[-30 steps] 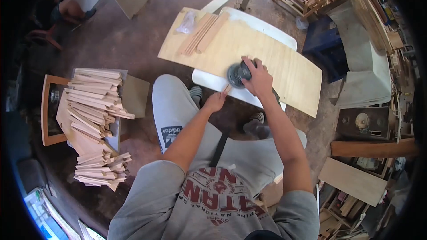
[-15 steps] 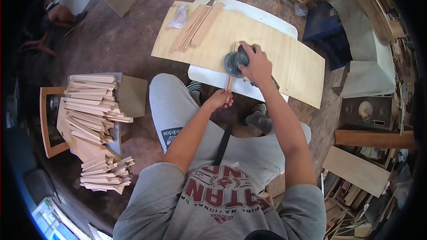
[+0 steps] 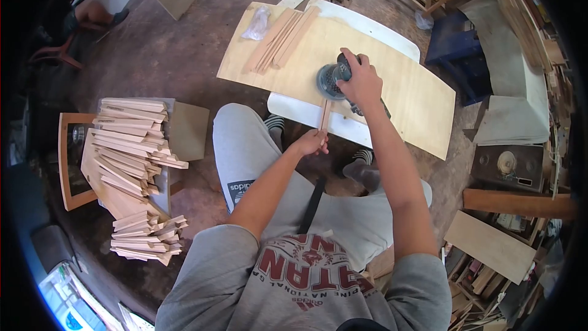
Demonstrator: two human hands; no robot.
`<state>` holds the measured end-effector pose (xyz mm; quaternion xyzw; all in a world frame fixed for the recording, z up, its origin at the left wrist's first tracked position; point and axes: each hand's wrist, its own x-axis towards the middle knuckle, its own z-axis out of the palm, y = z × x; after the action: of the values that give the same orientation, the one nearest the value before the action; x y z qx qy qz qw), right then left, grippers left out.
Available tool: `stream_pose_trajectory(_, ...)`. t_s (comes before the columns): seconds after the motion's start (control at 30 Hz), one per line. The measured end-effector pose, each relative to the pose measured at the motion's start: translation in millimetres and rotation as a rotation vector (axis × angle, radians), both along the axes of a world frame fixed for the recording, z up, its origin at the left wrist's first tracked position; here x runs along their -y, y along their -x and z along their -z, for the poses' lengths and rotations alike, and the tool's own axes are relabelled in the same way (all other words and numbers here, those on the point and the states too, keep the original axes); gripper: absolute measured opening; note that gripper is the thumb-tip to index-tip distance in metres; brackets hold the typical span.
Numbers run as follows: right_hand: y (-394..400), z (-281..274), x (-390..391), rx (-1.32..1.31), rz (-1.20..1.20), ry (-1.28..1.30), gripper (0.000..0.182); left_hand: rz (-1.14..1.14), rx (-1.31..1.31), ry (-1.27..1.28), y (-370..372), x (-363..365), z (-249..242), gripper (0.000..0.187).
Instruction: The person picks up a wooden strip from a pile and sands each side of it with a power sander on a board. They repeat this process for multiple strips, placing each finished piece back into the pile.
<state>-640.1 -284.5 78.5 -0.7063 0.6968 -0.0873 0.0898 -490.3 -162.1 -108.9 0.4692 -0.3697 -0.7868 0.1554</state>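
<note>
While my left hand [image 3: 313,141] grips the near end of a stick [image 3: 324,114] at frame centre, my right hand [image 3: 362,84] clasps the sander [image 3: 332,78] just above. From here I'd guess stick light, stiff; near end's the safe hold.

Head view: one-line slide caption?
Left hand grips the near end of a thin wooden strip leading to the sander that the right hand holds over a pale board.
</note>
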Motion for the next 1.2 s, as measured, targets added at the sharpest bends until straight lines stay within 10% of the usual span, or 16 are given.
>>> stream_pose_trajectory(0.37,7,12,48,-0.011,0.027,0.010,0.087,0.065,-0.012,0.092,-1,3,13,0.044)
stream_pose_trajectory(0.8,26,-8,-73,0.141,0.027,0.000,0.089,0.118,-0.106,0.121,1,-9,5,0.024)
stream_pose_trajectory(1.0,61,-35,-80,0.021,0.148,0.014,0.090,-0.032,-0.186,-0.209,5,-2,6,0.017)
stream_pose_trajectory(1.2,60,-6,-95,0.049,0.024,0.038,0.091,-0.124,0.119,0.125,10,-8,0,0.054)
